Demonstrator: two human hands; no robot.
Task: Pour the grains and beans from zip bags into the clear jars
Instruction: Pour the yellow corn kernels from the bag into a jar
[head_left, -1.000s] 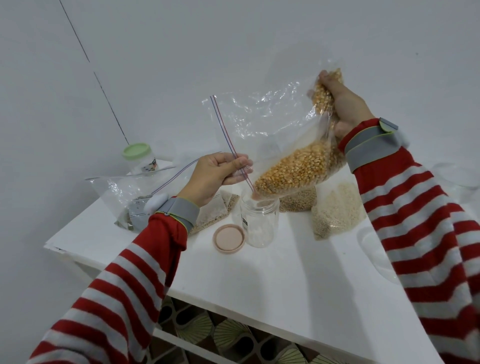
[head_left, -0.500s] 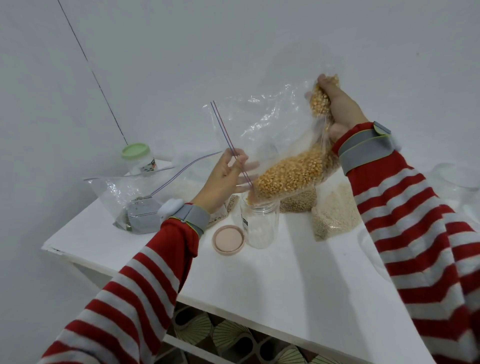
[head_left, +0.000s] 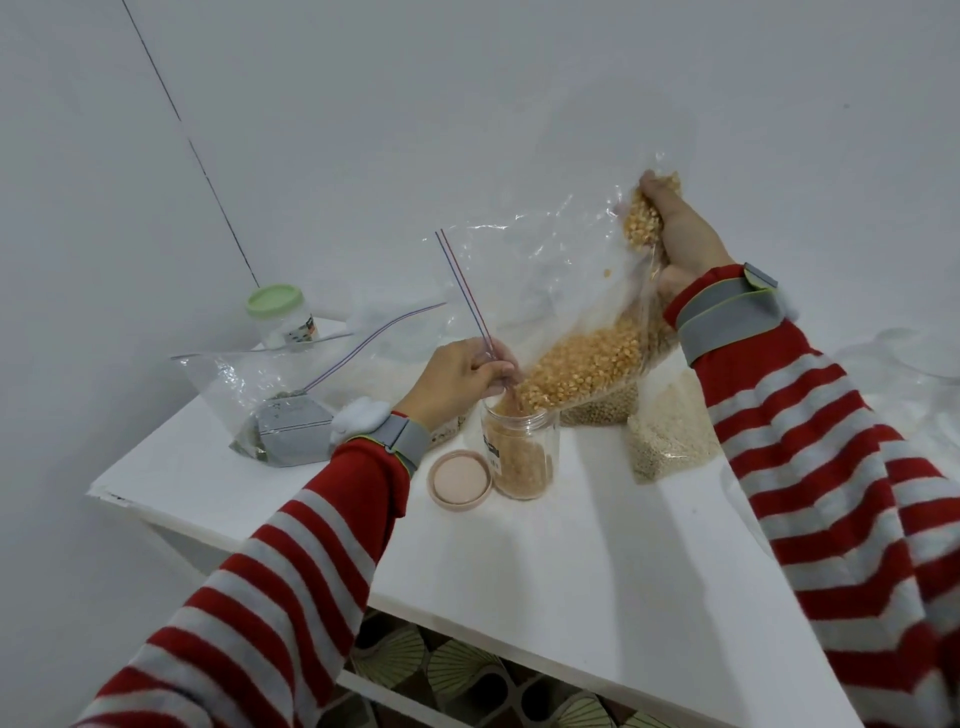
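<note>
A clear zip bag of yellow corn kernels (head_left: 582, 353) hangs tilted over an open clear jar (head_left: 519, 452) on the white table (head_left: 597, 561). My right hand (head_left: 680, 244) grips the bag's raised bottom corner. Beside the jar's rim, my left hand (head_left: 462, 379) pinches the bag's zip mouth. Kernels stream into the jar, which is more than half full. The jar's pink lid (head_left: 460, 478) lies upside down just left of it.
Behind the jar lie bags of tan beans (head_left: 602, 408) and pale grain (head_left: 670, 441). A nearly empty zip bag (head_left: 275, 410) and a green-lidded jar (head_left: 283, 317) sit at the back left. Clear jars (head_left: 914, 353) are at the far right. The table's front edge runs close below.
The bag's mouth has come down to the jar and kernels now pour in; the jar was empty before. My left hand moved down to the rim, my right hand stayed raised.
</note>
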